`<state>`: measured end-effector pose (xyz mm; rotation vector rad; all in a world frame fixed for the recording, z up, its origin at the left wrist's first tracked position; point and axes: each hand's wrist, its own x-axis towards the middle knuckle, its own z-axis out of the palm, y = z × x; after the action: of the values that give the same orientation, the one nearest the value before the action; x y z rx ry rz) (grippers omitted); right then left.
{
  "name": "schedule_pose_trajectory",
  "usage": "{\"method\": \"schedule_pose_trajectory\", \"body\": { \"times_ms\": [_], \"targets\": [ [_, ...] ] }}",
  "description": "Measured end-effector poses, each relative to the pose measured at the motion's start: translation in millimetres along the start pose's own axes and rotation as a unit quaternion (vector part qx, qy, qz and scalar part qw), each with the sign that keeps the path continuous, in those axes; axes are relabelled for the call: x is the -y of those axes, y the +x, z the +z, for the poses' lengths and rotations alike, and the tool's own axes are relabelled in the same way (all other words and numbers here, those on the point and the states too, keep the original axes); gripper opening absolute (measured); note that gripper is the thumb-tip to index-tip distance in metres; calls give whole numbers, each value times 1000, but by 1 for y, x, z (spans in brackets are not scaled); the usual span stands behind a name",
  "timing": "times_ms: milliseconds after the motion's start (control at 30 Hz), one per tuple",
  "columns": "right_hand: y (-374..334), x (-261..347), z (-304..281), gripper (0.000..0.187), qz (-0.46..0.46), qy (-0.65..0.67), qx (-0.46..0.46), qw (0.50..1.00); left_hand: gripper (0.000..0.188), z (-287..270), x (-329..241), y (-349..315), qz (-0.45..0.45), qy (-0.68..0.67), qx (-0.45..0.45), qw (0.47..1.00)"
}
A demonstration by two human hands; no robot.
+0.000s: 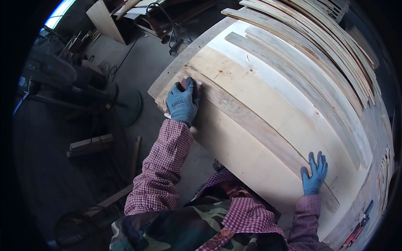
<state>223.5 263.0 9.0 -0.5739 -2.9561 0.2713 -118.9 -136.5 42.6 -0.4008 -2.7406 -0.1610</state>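
A: Nearest to us we see our right hand (315,175) in a blue glove. It lies flat on the long grey weathered wooden plank (255,125), fingers spread, and it pinches nothing.

B: Yes, and this plank lies on the wide pale plywood sheet (234,150), which covers the workbench in front of us.

A: Further along the same plank is our left hand (182,102), also in a blue glove. It presses down on a small dark sanding block (187,85) at the far end of the plank. The fingers curl over the block, but how tight they grip we cannot tell.

B: Behind, at the far side of the bench, we see a stack of thin grey wooden slats (318,46). On the left, the grey concrete floor (146,54) carries some wood scraps.
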Motion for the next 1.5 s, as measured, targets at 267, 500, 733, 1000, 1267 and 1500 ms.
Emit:
{"method": "schedule_pose_trajectory", "body": {
  "times_ms": [267,500,733,1000,1267,1500],
  "targets": [
    [-2,-5,4,71,-11,-11,-24,1000,61,-17,-97,-89,77,-79,27,994],
    [0,5,-5,70,7,6,-7,1000,50,-5,-19,1,16,-54,77,995],
    [1,2,-4,69,5,2,-21,1000,52,6,-73,-6,116,-53,-22,992],
    [-3,-1,-3,70,6,12,-18,1000,63,-13,-120,-74,244,-179,48,952],
    [1,1,-1,78,-19,6,-23,1000,54,6,-65,-1,58,13,16,998],
    [-3,-2,-9,89,-61,22,12,998,68,-17,-219,-130,311,-257,127,906]
  ]
}}
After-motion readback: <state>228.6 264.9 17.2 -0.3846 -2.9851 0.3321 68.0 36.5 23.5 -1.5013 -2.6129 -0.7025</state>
